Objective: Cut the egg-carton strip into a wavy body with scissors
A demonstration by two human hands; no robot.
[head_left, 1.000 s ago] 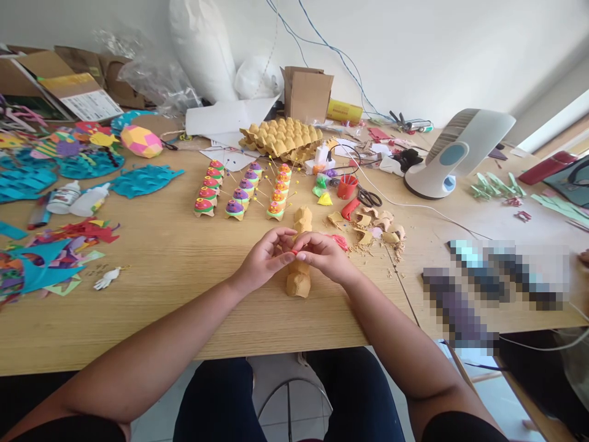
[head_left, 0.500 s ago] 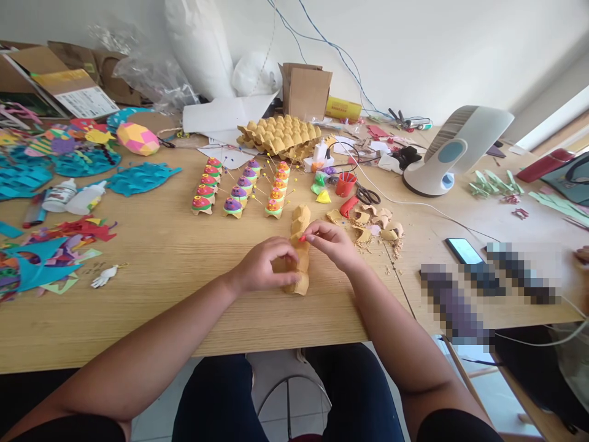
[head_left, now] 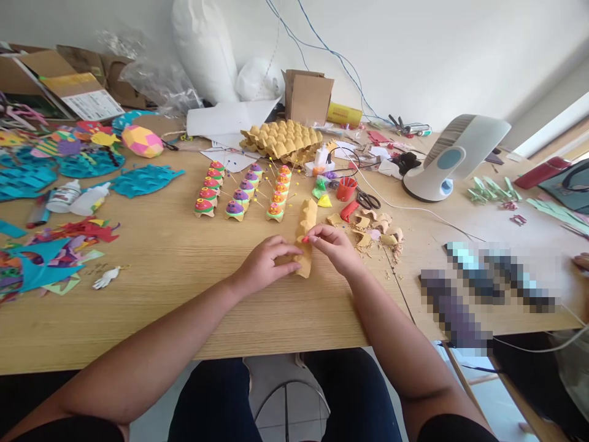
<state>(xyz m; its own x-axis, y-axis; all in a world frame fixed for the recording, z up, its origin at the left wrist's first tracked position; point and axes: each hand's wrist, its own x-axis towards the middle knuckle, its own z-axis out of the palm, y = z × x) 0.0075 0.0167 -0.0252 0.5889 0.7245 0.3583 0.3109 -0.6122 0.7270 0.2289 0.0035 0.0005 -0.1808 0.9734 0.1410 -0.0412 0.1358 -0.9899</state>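
A plain yellow egg-carton strip lies on the wooden table in front of me. My left hand grips its near left edge between thumb and fingers. Pinched in the fingertips of my right hand is a small red piece, held over the middle of the strip. Beyond my hands stand three decorated carton strips: a red and green one, a purple one and an orange one, with pins sticking out around them.
Scissors, a red cup and torn carton scraps are right of the strip. A white fan stands further right. Glue bottles and colored paper scraps lie at left. Egg trays sit at the back.
The strip has tilted and shifted slightly away from me. My left hand's fingers have closed in on its edge. My right hand still holds the red piece.
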